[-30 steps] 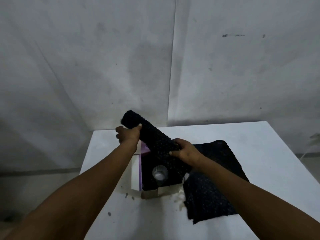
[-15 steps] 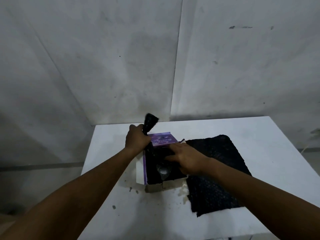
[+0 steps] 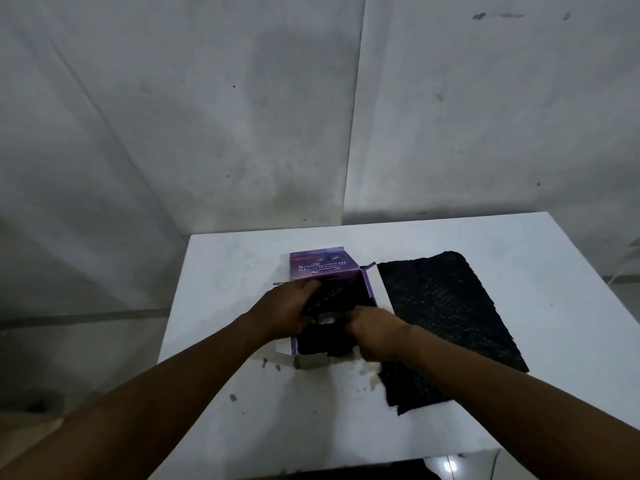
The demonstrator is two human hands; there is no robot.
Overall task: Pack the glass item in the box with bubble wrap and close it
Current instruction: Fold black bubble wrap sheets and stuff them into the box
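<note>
Head view, looking down on a white table (image 3: pixel 433 393) against a stained white wall (image 3: pixel 207 116). Purple box (image 3: pixel 323 270) open near the table's middle, lid flap raised at the far side with printed lettering facing the camera, white side flap (image 3: pixel 372 284) folded out to the right, small cardboard tab (image 3: pixel 311 361) sticking out at the near edge. Inside lined and filled with black bubble wrap (image 3: pixel 323 344). Glass item (image 3: pixel 84 319) — correction: glass item (image 3: pixel 326 319) sitting in the box amid the wrap, only a small pale round part showing between the two hands. Left hand (image 3: pixel 284 310) at the box's left side, fingers curled round a bunched fold of the black wrap just above the glass. Right hand (image 3: pixel 372 332) at the box's right near corner, fingers curled down into the wrap, gripping it beside the glass; fingertips hidden in the dark material. Second sheet of black bubble wrap (image 3: pixel 446 323) lying flat on the table just right of the box, ragged at its near edge. Dark specks and a yellowish stain (image 3: pixel 372 377) on the tabletop near the box's front.
</note>
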